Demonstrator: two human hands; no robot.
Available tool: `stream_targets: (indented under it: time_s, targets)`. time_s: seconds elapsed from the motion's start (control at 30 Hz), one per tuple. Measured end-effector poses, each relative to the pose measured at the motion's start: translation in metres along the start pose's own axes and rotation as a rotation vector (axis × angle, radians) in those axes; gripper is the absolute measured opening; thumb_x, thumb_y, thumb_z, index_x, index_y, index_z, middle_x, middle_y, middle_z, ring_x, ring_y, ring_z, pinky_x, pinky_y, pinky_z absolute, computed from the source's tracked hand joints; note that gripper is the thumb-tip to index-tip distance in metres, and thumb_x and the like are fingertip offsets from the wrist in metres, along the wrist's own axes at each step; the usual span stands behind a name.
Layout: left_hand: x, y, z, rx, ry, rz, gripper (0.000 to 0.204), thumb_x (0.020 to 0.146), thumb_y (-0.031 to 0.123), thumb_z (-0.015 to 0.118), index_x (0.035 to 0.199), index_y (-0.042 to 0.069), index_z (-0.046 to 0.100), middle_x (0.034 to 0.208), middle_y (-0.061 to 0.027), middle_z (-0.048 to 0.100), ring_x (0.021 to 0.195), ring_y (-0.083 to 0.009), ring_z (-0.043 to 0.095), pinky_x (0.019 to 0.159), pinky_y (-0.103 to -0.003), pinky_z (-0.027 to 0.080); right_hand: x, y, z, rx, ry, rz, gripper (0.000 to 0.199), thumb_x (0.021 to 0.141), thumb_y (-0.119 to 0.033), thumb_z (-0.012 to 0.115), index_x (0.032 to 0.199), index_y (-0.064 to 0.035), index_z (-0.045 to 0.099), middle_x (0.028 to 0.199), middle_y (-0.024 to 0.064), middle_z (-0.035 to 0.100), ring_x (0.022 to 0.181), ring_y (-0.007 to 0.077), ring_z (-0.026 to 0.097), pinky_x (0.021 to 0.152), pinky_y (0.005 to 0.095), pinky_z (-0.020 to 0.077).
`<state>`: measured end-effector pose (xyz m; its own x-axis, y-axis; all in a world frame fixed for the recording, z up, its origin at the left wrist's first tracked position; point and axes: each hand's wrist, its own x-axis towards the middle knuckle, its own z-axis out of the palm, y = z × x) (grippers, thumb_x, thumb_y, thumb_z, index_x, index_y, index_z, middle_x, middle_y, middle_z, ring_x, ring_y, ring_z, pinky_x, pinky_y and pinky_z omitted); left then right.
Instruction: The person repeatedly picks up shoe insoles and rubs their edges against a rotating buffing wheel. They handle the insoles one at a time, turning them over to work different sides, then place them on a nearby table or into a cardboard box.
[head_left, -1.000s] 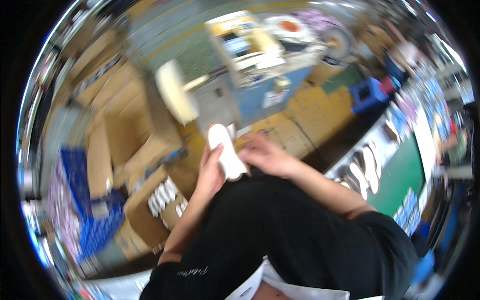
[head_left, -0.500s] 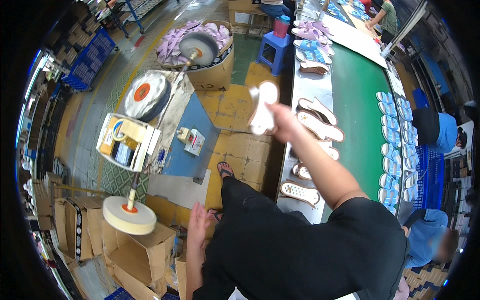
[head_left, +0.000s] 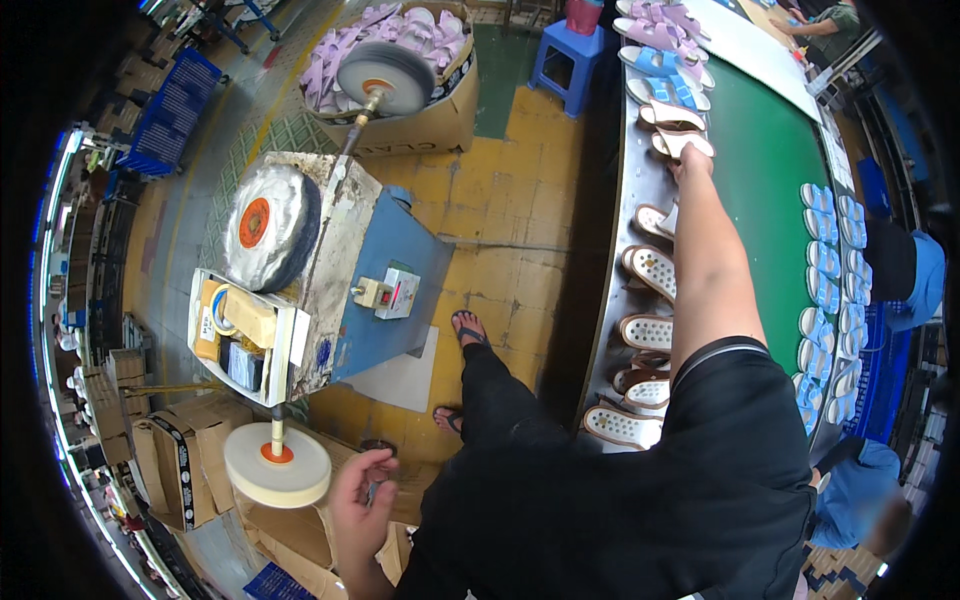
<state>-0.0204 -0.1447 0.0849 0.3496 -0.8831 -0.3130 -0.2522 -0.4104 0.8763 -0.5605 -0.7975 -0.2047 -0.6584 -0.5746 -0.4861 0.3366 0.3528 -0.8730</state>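
Note:
My right hand [head_left: 692,162] reaches far forward on the right, its fingers closed on a white sandal [head_left: 678,143]. That sandal is at the metal ledge, just nearer than another white sandal with a tan edge [head_left: 672,116]. The fingertips are partly hidden behind the hand. My left hand [head_left: 366,492] is raised at the lower left, near a pale buffing wheel [head_left: 310,478]. Its fingers are curved, with a gap between thumb and fingers and no held thing to be made out. Several white-soled sandals [head_left: 652,270] lie along the ledge beside my right forearm.
A buffing machine [head_left: 345,250] with several wheels stands on the left. Behind it is a carton [head_left: 440,125] of lilac sandals. A blue stool [head_left: 565,65] stands ahead. Blue sandals [head_left: 822,240] line the green belt's [head_left: 750,170] far side; people work beyond it.
My right hand has carried the white sandal from over the floor gap, forward and right, to the metal ledge. The left hand has moved lower and slightly left, its fingers more curled. My view has shifted.

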Motion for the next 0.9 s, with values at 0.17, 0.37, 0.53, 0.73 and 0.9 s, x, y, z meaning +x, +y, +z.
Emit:
stream_targets:
  time_s: [0.17, 0.37, 0.53, 0.73, 0.9]
  targets:
    - [0.035, 0.118, -0.020, -0.543, -0.521, 0.728, 0.015, 0.104, 0.016, 0.082, 0.117, 0.014, 0.074, 0.098, -0.0026, 0.076, 0.098, -0.0226, 0.076, 0.092, -0.037, 0.055, -0.021, -0.023, -0.043, -0.388, -0.201, -0.022, 0.036, 0.110, -0.020, 0.064, 0.146, -0.0132, 0.062, 0.121, 0.0100, 0.071, 0.106, 0.0299, 0.072, 0.084, 0.0526, 0.0662]
    - [0.026, 0.150, -0.012, -0.731, -1.116, 0.833, 0.037, 0.115, 0.039, 0.059, 0.151, 0.044, 0.062, 0.098, -0.0045, 0.080, 0.076, -0.0244, 0.069, 0.077, -0.049, 0.050, -0.077, -0.064, -0.169, -1.169, -0.144, -0.438, 0.050, 0.105, -0.045, 0.078, 0.122, 0.0013, 0.083, 0.100, 0.0106, 0.083, 0.088, 0.0263, 0.077, 0.081, 0.0410, 0.0606]
    - [0.003, 0.140, 0.003, -0.629, -1.135, 0.857, 0.032, 0.115, 0.036, 0.058, 0.144, 0.047, 0.064, 0.095, -0.0052, 0.080, 0.074, -0.0236, 0.066, 0.079, -0.048, 0.050, -0.213, -0.053, -0.310, -1.323, -0.291, -0.847, 0.043, 0.107, -0.042, 0.073, 0.121, -0.0029, 0.085, 0.110, 0.0205, 0.086, 0.103, 0.0353, 0.083, 0.093, 0.0450, 0.0637]
    - [-0.020, 0.127, -0.004, -0.604, -1.260, 1.051, 0.032, 0.122, 0.042, 0.048, 0.149, 0.038, 0.064, 0.102, -0.0041, 0.083, 0.080, -0.0239, 0.068, 0.080, -0.049, 0.050, -0.366, 0.028, -0.408, -1.103, -0.346, -0.836, 0.020, 0.103, -0.017, 0.077, 0.114, -0.0021, 0.083, 0.106, 0.0186, 0.082, 0.098, 0.0359, 0.080, 0.094, 0.0480, 0.0634]
    - [-0.072, 0.111, -0.007, -0.731, -0.979, 1.058, 0.042, 0.122, 0.048, 0.048, 0.159, 0.035, 0.062, 0.108, -0.0045, 0.083, 0.081, -0.0247, 0.068, 0.079, -0.050, 0.051, -0.444, 0.093, -0.442, -1.363, -0.770, -1.031, 0.048, 0.096, -0.020, 0.084, 0.139, -0.0034, 0.070, 0.134, 0.0184, 0.068, 0.130, 0.0397, 0.063, 0.113, 0.0495, 0.0538]
